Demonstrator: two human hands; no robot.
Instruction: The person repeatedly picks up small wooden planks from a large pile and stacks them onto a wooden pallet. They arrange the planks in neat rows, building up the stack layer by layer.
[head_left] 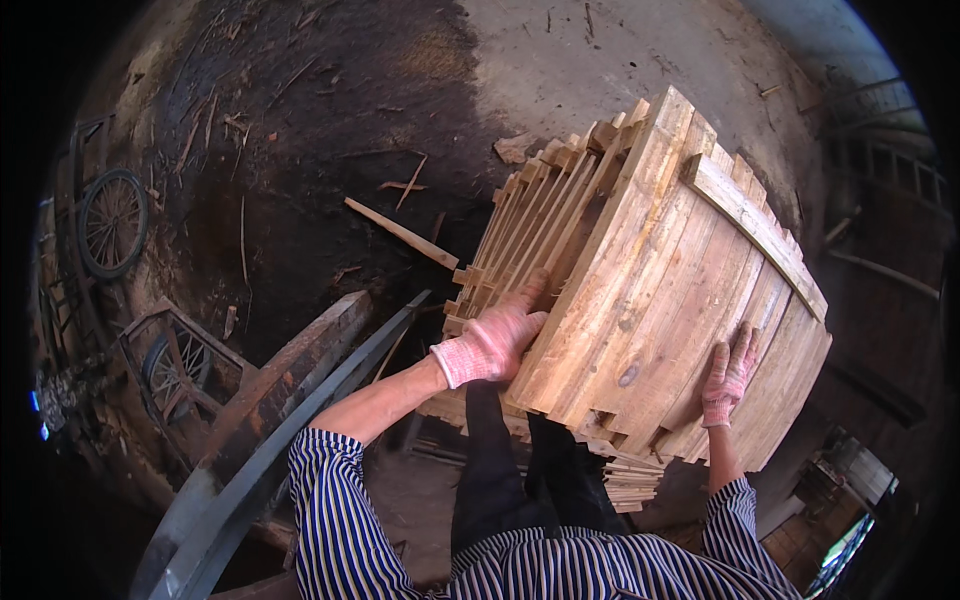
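Fingers of the left hand are lying stretched out, not clenched, pressing flat on the left edge of the wooden panel, thumb hooking round its near corner as far as I can tell. The right hand is doing much the same near the panel's lower right edge, glove spread flat on the boards, fingers pointing up. So neither hand is really closing around anything, both are just bearing against the face.

Only 1 view here, the head camera looking down. The panel is a big slab of pale planks with a cross batten nailed along its far right side. It's leaning tilted on top of a stack of similar slats, right in front of the person's legs, above the dirt ground.

My guess on handling: it's looking stiff and pretty heavy, rough-sawn so not slippery, but splintery, hence the gloves. Best hold is probably on the 2 long opposite edges, 1 hand each, or under the lower edge, rather than on the batten.

Off to the left a dark wooden beam is running diagonally, a loose stick is lying on the ground, and a cart wheel is sitting near the far left rim.
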